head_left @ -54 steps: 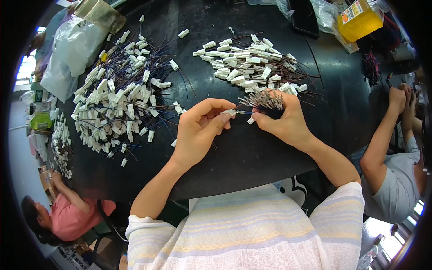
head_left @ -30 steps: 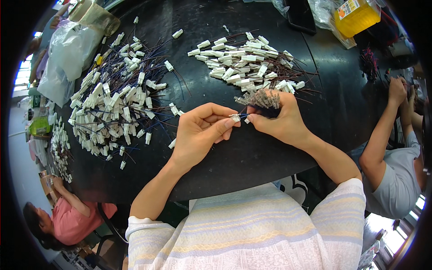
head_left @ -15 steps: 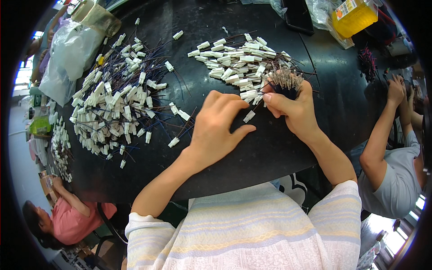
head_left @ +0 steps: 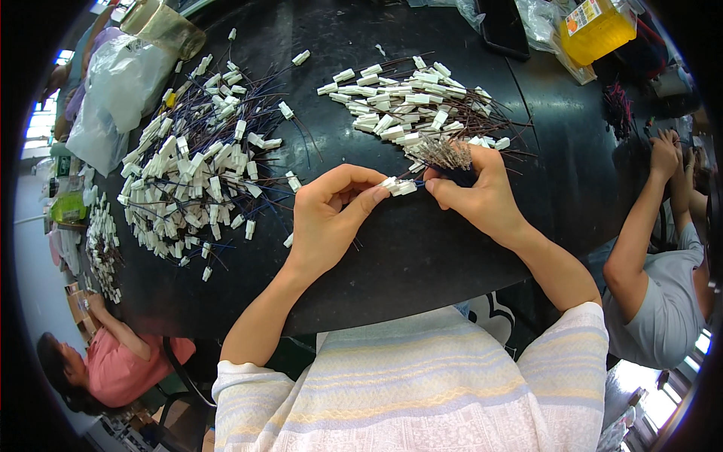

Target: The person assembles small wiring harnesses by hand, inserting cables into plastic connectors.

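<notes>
Running this one remotely off the head cam, and both my hands are busy over the black table (head_left: 422,256). My left hand (head_left: 327,215) has thumb and index pinched narrow on the left end of a white plastic connector (head_left: 399,186); looks like there could be two housings side by side there, can't say for sure at this size. The other left fingers are curled in behind. My right hand (head_left: 486,197) is closed around a bundle of dark wires (head_left: 449,155) with bare metal terminals fanned out at the top, and its thumb and index tips come together just right of the connector, with a short bit of blue wire showing in the gap. I can't tell how far in that wire sits. So the connector is right between the two hands, near the table's front edge. Beyond the right hand lies a pile of white connectors on brown wires (head_left: 420,99), and off to the left a bigger, messier heap of white connectors on blue and brown wires (head_left: 199,162). Up top right there's a black phone (head_left: 503,29) and a bottle of yellow liquid (head_left: 600,36).
</notes>
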`<state>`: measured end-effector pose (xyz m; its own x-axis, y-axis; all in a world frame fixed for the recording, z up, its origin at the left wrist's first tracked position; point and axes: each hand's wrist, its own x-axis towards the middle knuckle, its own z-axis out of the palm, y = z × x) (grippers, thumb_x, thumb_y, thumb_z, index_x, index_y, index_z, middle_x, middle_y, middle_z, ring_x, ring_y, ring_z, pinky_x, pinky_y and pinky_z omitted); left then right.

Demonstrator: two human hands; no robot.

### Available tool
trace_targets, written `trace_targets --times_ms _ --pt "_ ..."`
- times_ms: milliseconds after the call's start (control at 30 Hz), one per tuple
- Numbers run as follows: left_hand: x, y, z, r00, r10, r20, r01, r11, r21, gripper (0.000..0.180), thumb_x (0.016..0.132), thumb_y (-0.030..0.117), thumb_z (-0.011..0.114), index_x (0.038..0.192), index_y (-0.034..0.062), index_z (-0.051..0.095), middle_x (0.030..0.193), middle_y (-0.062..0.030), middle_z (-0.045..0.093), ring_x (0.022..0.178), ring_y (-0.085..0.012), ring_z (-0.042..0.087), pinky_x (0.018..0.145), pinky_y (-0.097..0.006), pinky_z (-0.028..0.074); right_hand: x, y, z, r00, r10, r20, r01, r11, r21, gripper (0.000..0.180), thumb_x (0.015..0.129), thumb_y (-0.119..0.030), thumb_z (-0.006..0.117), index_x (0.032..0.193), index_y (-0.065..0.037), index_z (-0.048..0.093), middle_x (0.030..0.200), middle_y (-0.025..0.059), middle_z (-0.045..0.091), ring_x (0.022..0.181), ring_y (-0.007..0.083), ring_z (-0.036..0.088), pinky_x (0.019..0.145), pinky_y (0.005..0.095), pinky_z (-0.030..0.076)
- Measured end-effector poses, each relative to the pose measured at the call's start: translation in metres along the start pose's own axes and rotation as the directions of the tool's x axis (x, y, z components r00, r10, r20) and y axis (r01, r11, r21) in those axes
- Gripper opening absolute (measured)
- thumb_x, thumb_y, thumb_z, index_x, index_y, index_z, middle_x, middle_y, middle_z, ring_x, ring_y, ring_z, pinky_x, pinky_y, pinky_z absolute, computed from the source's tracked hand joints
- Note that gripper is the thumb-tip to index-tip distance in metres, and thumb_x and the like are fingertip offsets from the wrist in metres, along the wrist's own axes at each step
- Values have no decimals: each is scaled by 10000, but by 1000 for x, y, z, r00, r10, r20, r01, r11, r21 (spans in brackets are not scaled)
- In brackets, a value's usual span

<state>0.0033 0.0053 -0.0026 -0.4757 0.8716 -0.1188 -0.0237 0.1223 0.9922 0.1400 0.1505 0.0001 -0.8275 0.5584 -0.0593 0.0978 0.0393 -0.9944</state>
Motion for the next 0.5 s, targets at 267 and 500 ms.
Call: trace_targets --times_ms 267,500 --pt "-1 -3 -1 999 27 -39 -26 999 39 121 803 23 636 914 -24 626 799 -42 617 693 -61 564 609 -177 436 -1 -3 0 998 -38 53 42 995 -89 165 687 -35 613 830 45 610 738 67 634 694 100 584 661 236 460" --pt "-2 -5 0 983 178 52 -185 917 353 104 787 -36 624 890 -44 620 788 -43 604 721 -66 566 620 -186 434 -1 3 5 994 -90 59 94 993 -72 139 700 -12 640 829 26 604 755 46 624 695 82 571 647 223 452"
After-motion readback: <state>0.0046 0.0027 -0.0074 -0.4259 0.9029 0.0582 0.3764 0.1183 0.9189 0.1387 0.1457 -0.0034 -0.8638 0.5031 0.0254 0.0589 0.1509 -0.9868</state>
